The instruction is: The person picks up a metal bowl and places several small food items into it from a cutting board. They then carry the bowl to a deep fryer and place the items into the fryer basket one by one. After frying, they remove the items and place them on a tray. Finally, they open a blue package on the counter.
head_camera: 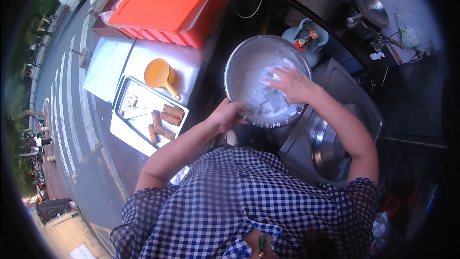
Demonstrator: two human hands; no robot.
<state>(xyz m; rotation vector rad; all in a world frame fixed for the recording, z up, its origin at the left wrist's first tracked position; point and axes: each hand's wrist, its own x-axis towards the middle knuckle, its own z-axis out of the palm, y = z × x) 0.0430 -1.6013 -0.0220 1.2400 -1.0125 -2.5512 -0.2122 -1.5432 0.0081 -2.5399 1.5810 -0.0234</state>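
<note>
A large round metal bowl (241, 63) is in front of me, its inner wall smeared with a wet white coating. Several pale, flat-sided pieces (271, 101) lie in the white mixture in its lower part; what they are made of is unclear. My left hand (230, 115) grips the near left rim, thumb over the edge. Inside the bowl, my right hand (293, 84) touches the mixture, with white coating on its fingertips. Those fingers are bent and partly spread, and whether a piece is held between them is hard to see.
Left of the bowl, a metal counter (187, 55) bears a yellow ladle (160, 73), a white-rimmed tray (120, 115) with several brown rolls (163, 127), and a red lidded bin (165, 3). A gas cylinder (314, 55) stands behind the bowl. To the right is a round metal lid (323, 144).
</note>
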